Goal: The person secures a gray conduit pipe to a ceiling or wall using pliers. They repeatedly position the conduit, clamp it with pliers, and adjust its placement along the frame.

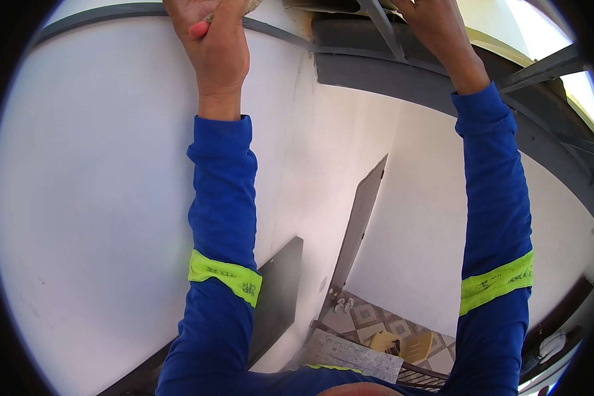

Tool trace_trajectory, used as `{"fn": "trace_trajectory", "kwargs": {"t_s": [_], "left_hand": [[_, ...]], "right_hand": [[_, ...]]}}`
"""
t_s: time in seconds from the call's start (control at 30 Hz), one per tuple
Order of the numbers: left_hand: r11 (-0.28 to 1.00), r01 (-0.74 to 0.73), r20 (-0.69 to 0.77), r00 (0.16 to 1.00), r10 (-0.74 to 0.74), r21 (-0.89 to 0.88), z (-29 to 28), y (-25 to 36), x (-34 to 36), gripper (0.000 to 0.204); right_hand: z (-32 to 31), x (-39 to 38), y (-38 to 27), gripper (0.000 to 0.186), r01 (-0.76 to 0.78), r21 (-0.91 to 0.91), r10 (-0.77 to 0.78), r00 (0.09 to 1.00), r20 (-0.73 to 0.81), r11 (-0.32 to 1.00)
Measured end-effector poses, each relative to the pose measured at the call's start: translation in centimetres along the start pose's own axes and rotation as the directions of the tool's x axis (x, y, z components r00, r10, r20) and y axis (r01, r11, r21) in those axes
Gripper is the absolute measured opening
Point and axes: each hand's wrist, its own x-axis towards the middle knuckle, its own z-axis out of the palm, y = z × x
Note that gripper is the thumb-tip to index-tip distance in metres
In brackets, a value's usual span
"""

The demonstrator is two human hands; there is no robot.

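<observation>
Both my arms, in blue sleeves with lime-yellow bands, reach up to the top edge of the view. My left hand (pixel 219 56), in front of the white wall (pixel 105 152), is closed around a small object with a red end (pixel 198 30). A rough, pale brownish piece (pixel 251 5) shows beside its fingers, partly cut off by the edge. My right hand (pixel 442 36) is raised by the dark metal roof beams (pixel 383 30). Its fingertips run out of the picture, so its grip and anything in it are hidden.
A dark beam (pixel 369 76) runs along the wall tops, and a slanting strut (pixel 541 69) stands at the right. Far below are a door (pixel 360 228), a dark flat panel (pixel 280 297), a yellow wooden chair (pixel 416 346), white shoes (pixel 344 305) and patterned floor tiles (pixel 366 315).
</observation>
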Motion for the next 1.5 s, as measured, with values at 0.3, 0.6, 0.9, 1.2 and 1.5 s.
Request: {"fn": "trace_trajectory", "kwargs": {"t_s": [0.3,0.6,0.9,1.2,1.5], "left_hand": [[0.997,-0.076,0.06,0.995,0.078,-0.032,0.0,-0.6,0.6,0.086],[0.997,0.052,0.11,0.992,-0.058,0.06,-0.4,-0.7,1.6,0.083],[0.996,0.01,0.081,0.997,-0.003,-0.091,-0.9,-1.8,2.2,0.077],[0.999,0.031,-0.074,0.997,-0.033,-0.022,-0.3,-3.4,4.5,0.026],[0.999,-0.034,-0.118,0.992,0.037,0.02,-1.3,-3.3,3.8,0.027]], "right_hand": [[0.3,-0.1,0.1,0.016,0.036,-0.008,-0.037,0.999,-0.027,0.999],[0.1,0.0,0.1,0.016,0.046,0.004,-0.046,0.999,-0.014,0.999],[0.2,0.0,0.2,0.016,0.068,-0.004,-0.068,0.997,-0.031,0.998],[0.0,-0.1,0.0,0.015,0.055,0.018,-0.054,0.998,-0.021,0.998],[0.1,0.1,0.1,0.015,0.03,0.021,-0.03,1.0,-0.008,0.999]]}}
